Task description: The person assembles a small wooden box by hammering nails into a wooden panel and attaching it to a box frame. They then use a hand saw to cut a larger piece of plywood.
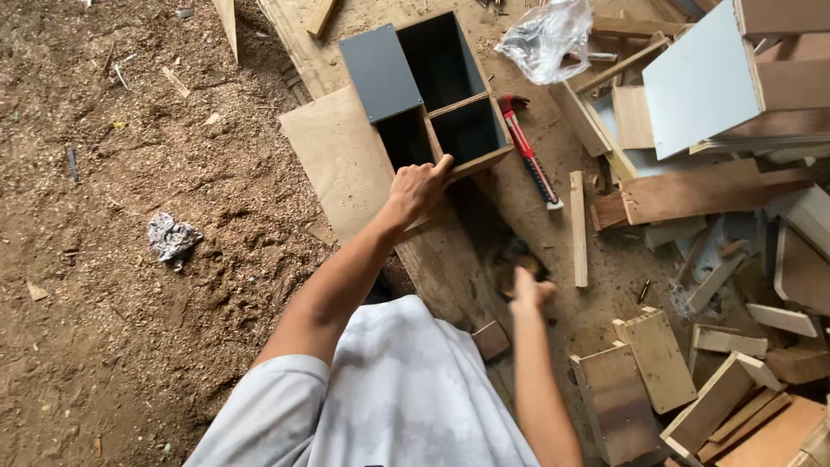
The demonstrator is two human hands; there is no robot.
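Box: dark boxy wooden cabinet (pixel 432 95), plywood-edged, lay on sawdust floor (pixel 130 259).
Left hand (pixel 417 186): fingers curled, gripped cabinet's near edge.
Right hand (pixel 529 292): blurred; grip unclear, well apart from cabinet.
Hammer (pixel 529 156): red-handled, just beside cabinet.

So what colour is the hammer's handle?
The hammer has a red handle with black along it, and a red head. It shows in the head view.

I am seeing a short-sleeved T-shirt (pixel 406 389) on the person, white with a faint grey mottled pattern running across the cloth. Its left sleeve (pixel 268 406) is ending above the elbow, toward seven o'clock in the view, with a plain hem. Both forearms are showing bare below it. The left hand (pixel 417 187) and the right hand (pixel 529 292) are wearing no gloves, rings or watch that I can make out.
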